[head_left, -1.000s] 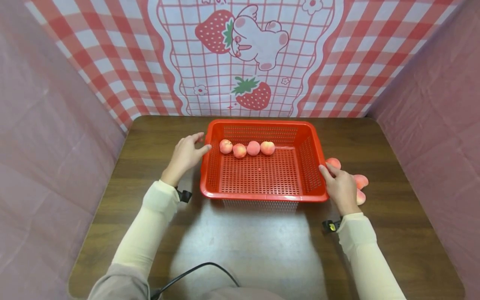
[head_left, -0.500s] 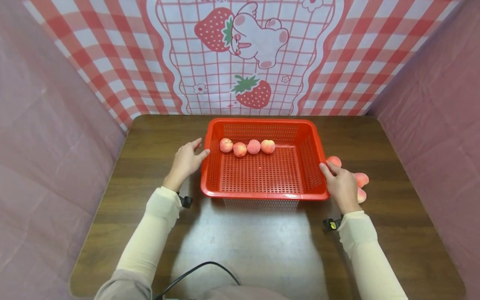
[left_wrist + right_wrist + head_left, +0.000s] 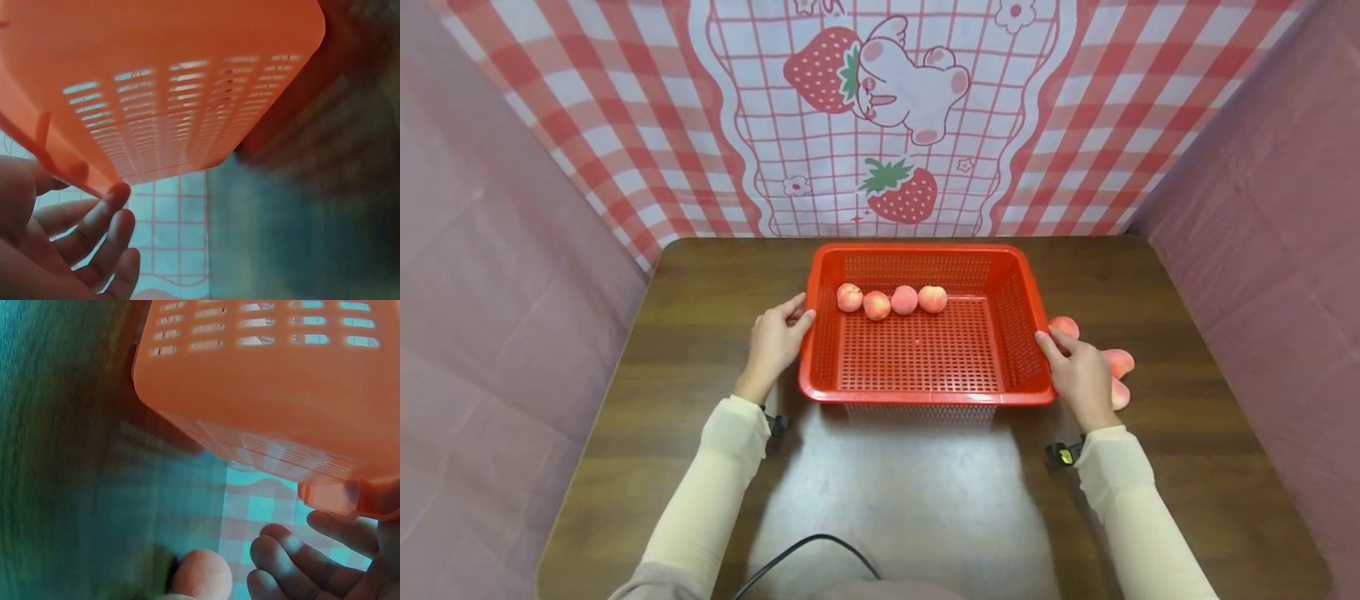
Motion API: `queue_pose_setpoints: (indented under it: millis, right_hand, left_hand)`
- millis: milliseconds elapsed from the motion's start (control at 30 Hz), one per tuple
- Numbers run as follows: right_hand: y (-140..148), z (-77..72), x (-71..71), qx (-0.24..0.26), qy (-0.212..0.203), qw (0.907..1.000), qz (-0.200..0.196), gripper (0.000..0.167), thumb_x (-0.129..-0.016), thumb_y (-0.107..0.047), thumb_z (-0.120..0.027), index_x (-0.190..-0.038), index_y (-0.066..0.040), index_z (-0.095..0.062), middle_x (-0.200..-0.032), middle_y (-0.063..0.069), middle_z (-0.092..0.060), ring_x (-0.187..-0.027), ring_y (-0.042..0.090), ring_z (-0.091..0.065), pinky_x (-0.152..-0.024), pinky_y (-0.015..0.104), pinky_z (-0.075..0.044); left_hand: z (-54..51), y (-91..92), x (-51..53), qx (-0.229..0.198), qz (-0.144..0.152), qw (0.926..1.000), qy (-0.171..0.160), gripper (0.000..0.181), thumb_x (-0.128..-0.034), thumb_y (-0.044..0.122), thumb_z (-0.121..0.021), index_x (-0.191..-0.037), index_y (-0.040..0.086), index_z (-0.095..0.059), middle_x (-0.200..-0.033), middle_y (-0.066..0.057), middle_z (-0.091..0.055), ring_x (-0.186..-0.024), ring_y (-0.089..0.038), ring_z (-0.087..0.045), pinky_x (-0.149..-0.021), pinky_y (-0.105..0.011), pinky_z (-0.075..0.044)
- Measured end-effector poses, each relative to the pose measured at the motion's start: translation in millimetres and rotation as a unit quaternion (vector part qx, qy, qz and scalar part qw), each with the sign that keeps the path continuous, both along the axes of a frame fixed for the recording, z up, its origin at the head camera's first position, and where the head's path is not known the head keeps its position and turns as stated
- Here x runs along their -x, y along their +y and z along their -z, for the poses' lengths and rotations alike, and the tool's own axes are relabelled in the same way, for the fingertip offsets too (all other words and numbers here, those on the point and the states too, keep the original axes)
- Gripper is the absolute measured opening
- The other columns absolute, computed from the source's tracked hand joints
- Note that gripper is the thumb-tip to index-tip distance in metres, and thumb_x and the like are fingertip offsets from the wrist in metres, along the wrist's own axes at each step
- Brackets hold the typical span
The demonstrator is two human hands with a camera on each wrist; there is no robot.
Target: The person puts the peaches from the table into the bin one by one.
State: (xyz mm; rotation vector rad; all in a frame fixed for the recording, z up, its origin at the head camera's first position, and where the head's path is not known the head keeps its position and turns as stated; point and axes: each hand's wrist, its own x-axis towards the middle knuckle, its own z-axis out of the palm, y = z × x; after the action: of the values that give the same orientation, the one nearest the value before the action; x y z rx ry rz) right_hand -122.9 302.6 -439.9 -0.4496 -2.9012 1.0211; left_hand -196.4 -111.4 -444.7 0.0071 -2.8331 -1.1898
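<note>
in the head view, a red rectangular basket of perforated plastic (image 3: 917, 358) is at the middle of the brown wood-patterned table (image 3: 1195, 483). 4 round pink-yellow peaches (image 3: 904, 300) lie in 1 row inside it; 3 pink peaches (image 3: 1120, 363) lie outside, near the right hand (image 3: 1081, 372). the left hand (image 3: 775, 340) and the right hand pinch the 2 short ends.

in the left wrist view, the left fingertips (image 3: 119, 192) touch the rim from outside.

in the right wrist view, 1 right finger reaches the rim; the others are apart from it.

i judge the step as holding the basket; moving it would call for equal force on both sides.
</note>
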Motion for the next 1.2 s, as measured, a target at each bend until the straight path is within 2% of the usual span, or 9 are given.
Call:
queue_pose_setpoints:
  millis: [100,167,267,367,500,733,867,1000,1200]
  right_hand:
    - [1.4,4.4,0.9,0.029,0.022,0.9993,0.002,0.066,-0.095,-0.056,-0.048,-0.141,-0.009,-0.051,-0.127,0.023,-0.063,-0.102,0.036,-0.060,-0.085,0.045,-0.050]
    - [3.0,6.6,2.4,0.041,0.034,0.9986,0.003,0.065,-0.095,-0.055,-0.050,-0.139,-0.007,-0.053,-0.125,0.023,-0.065,-0.102,0.034,-0.062,-0.088,0.041,-0.051]
    - [5.5,8.9,3.8,0.053,0.045,0.9975,0.002,0.062,-0.095,-0.054,-0.050,-0.135,-0.007,-0.058,-0.118,0.021,-0.068,-0.090,0.025,-0.063,-0.078,0.024,-0.051]
    - [6.9,8.9,3.6,0.065,0.048,0.9967,0.006,0.061,-0.096,-0.054,-0.049,-0.133,-0.007,-0.060,-0.113,0.020,-0.070,-0.078,0.010,-0.059,-0.066,0.011,-0.045]
    - [10.0,5.4,3.1,0.067,0.041,0.9967,0.022,0.061,-0.096,-0.055,-0.047,-0.134,-0.009,-0.060,-0.112,0.020,-0.069,-0.073,0.000,-0.052,-0.064,0.010,-0.043]
    - [28.8,-8.1,12.6,0.063,0.040,0.9967,0.031,0.051,-0.098,-0.044,-0.049,-0.131,-0.007,-0.062,-0.102,0.017,-0.071,-0.060,-0.011,-0.054,-0.053,0.015,-0.048]
    - [40.9,-19.1,20.2,-0.006,0.060,0.9977,0.030,0.044,-0.099,-0.037,-0.049,-0.125,-0.006,-0.065,-0.107,0.020,-0.071,-0.078,0.005,-0.060,-0.067,0.020,-0.045]
    - [52.7,-21.8,24.1,-0.041,0.074,0.9963,0.018,0.040,-0.099,-0.033,-0.051,-0.121,-0.003,-0.066,-0.110,0.024,-0.069,-0.100,0.036,-0.061,-0.081,0.041,-0.044]
    - [65.0,-14.8,30.6,-0.068,0.044,0.9966,-0.020,0.039,-0.098,-0.028,-0.054,-0.123,0.001,-0.063,-0.110,0.027,-0.068,-0.102,0.044,-0.060,-0.087,0.055,-0.044]
  left_hand:
    - [2.3,1.9,-1.1,-0.016,-0.006,0.9998,0.006,0.042,-0.0941,0.026,-0.062,-0.133,0.009,-0.060,-0.110,-0.015,-0.072,-0.101,-0.030,-0.069,-0.089,-0.047,-0.050]
    - [2.9,2.9,-0.8,-0.027,-0.010,0.9996,0.009,0.042,-0.0941,0.025,-0.063,-0.133,0.009,-0.061,-0.111,-0.016,-0.072,-0.101,-0.030,-0.069,-0.090,-0.046,-0.051]
    - [4.2,4.2,-1.2,-0.038,-0.012,0.9991,0.013,0.042,-0.0944,0.024,-0.063,-0.133,0.007,-0.060,-0.111,-0.017,-0.072,-0.100,-0.030,-0.069,-0.091,-0.045,-0.051]
    - [6.0,4.5,-2.4,-0.048,-0.012,0.9986,0.018,0.043,-0.0944,0.022,-0.062,-0.134,0.006,-0.059,-0.111,-0.019,-0.071,-0.100,-0.031,-0.069,-0.093,-0.044,-0.051]
    - [9.7,4.2,-4.3,-0.063,-0.015,0.9976,0.025,0.043,-0.0943,0.022,-0.063,-0.133,0.005,-0.059,-0.109,-0.020,-0.071,-0.099,-0.032,-0.070,-0.092,-0.043,-0.053]
    - [13.9,5.7,-2.9,-0.068,-0.017,0.9962,0.052,0.041,-0.0947,0.020,-0.063,-0.132,0.002,-0.060,-0.106,-0.020,-0.072,-0.096,-0.031,-0.069,-0.090,-0.043,-0.053]
    - [12.9,6.2,-3.5,-0.069,-0.020,0.9956,0.060,0.041,-0.0942,0.019,-0.063,-0.131,0.001,-0.060,-0.106,-0.020,-0.072,-0.096,-0.032,-0.069,-0.090,-0.043,-0.053]
    - [12.2,6.3,-4.2,-0.071,-0.017,0.9959,0.053,0.042,-0.0944,0.020,-0.063,-0.131,0.001,-0.060,-0.108,-0.021,-0.071,-0.097,-0.032,-0.069,-0.090,-0.044,-0.053]
    - [12.4,7.1,-2.5,-0.085,-0.018,0.9951,0.047,0.041,-0.0949,0.018,-0.063,-0.132,0.000,-0.059,-0.108,-0.023,-0.070,-0.098,-0.034,-0.068,-0.090,-0.044,-0.054]
